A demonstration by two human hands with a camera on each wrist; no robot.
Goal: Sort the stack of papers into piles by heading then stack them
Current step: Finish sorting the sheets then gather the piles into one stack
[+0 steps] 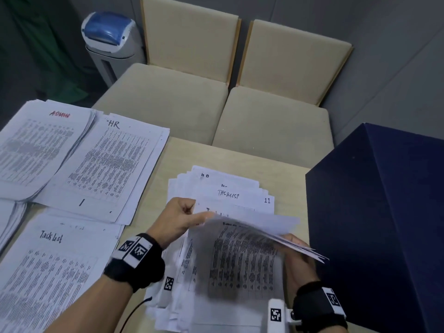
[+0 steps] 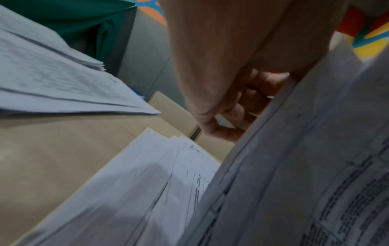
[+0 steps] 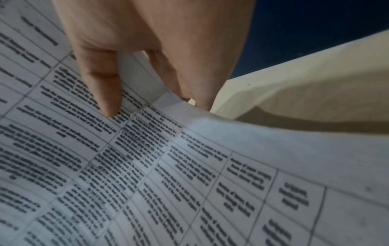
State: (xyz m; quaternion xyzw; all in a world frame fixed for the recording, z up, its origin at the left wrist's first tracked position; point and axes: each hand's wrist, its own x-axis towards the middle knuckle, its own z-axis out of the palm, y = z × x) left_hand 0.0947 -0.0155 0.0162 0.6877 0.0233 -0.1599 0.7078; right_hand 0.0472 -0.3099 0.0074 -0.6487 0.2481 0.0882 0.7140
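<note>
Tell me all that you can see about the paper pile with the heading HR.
The HR pile is a low stack of white printed sheets, loosely squared, lying flat on the table. The top sheet shows handwritten "HR", a dense text table and a stroke like "1" below. The ADMIN pile overlaps its left edge. No hand touches it.

Left hand point(image 2: 242, 66) with curled fingers grips the lifted sheets point(image 2: 305, 166); a fanned stack point(image 2: 147, 191) lies on the table point(image 2: 63, 141)

Dim, even indoor light is seen; edges are bent by wide-angle distortion, lifted sheets point(image 1: 245, 239) are blurred by motion, and a soft shadow is cast at 3 o'clock on the table point(image 3: 315, 123)
</note>
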